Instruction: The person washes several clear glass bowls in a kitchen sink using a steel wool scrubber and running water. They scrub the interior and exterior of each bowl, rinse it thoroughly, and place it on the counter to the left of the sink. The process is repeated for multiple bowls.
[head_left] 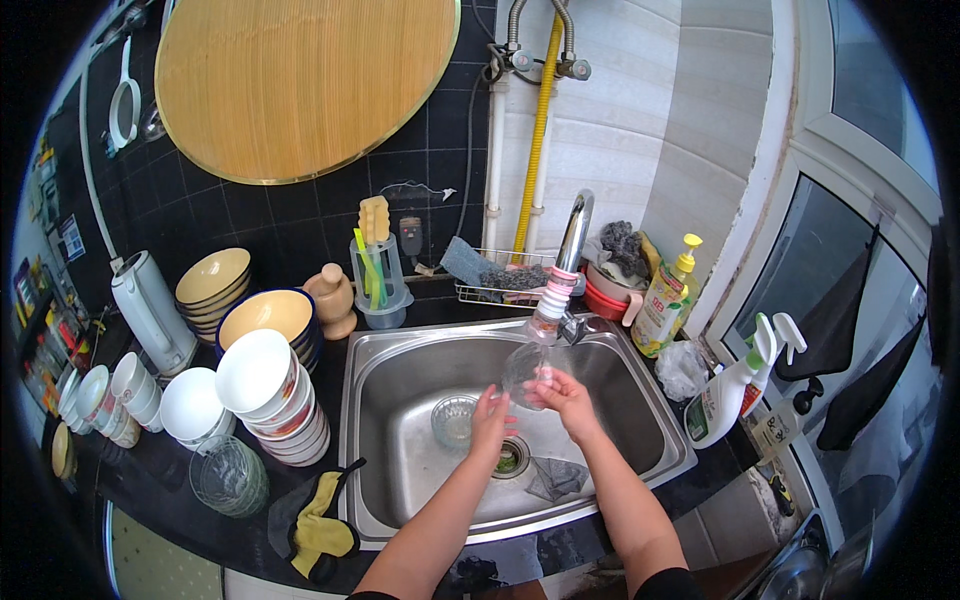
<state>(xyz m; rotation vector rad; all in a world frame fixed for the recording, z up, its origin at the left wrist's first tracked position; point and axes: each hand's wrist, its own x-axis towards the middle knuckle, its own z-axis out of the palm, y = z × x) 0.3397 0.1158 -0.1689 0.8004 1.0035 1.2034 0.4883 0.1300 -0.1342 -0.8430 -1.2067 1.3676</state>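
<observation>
A clear glass bowl [520, 368] is tilted under the faucet [572, 232], above the steel sink [400, 365]. My right hand [566, 402] grips its right side, thumb and fingers closed on the rim. Close to the bowl's lower left edge is my left hand [490, 428], its fingers apart; whether they touch the glass I cannot tell. Another clear glass bowl [455, 420] rests on the sink floor, left of the drain [512, 458]. A grey cloth [556, 478] lies to the right of the drain.
Left of the sink are stacked white bowls [258, 375], glass bowls [229, 478], cream bowls [265, 325] and a yellow-black cloth [322, 525]. Behind it stand a utensil holder [382, 285] and a wire rack [505, 290]. Soap [662, 305] and spray bottles [735, 385] line the right.
</observation>
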